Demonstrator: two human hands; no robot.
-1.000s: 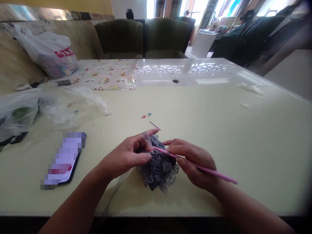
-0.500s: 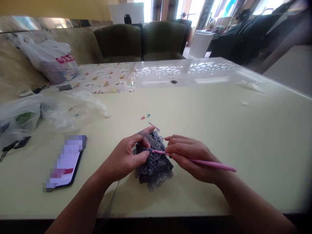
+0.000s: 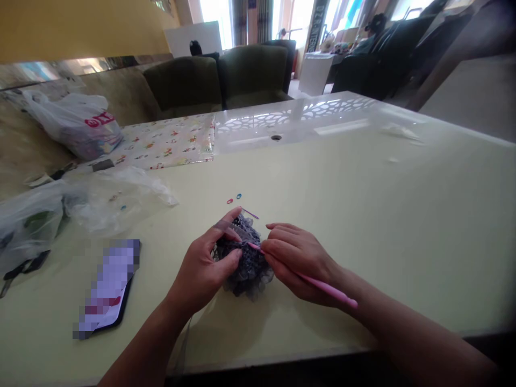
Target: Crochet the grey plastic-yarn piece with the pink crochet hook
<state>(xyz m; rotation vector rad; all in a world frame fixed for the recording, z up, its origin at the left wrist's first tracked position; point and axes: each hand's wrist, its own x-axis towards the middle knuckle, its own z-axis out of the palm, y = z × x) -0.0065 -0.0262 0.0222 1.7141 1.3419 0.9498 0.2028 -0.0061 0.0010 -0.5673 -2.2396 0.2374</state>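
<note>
Working at the table (image 3: 342,204), one pair of hands. Latest change: the pink hook (image 3: 322,287), one, slants more steeply than half a second ago, handle end dropped toward the wrist, tip at the upper edge of the gray ruffled piece (image 3: 250,277). Judged from that, a stitch is still in progress there.

Left hand (image 3: 203,269), one: thumb and fingers pinching the piece, forefinger stretched out, a sheer gray ribbon (image 3: 183,344) trailing below. Right hand (image 3: 300,260), one: fingers closed around the hook.

Gray ruffled piece, one: between the hands, near the table's front edge. Beyond it: purple needle (image 3: 250,214), one; clips, two, one red (image 3: 229,201), one blue (image 3: 239,196). To the left: phone (image 3: 108,290), one; white shopping bag (image 3: 84,129), one, farther back.
</note>
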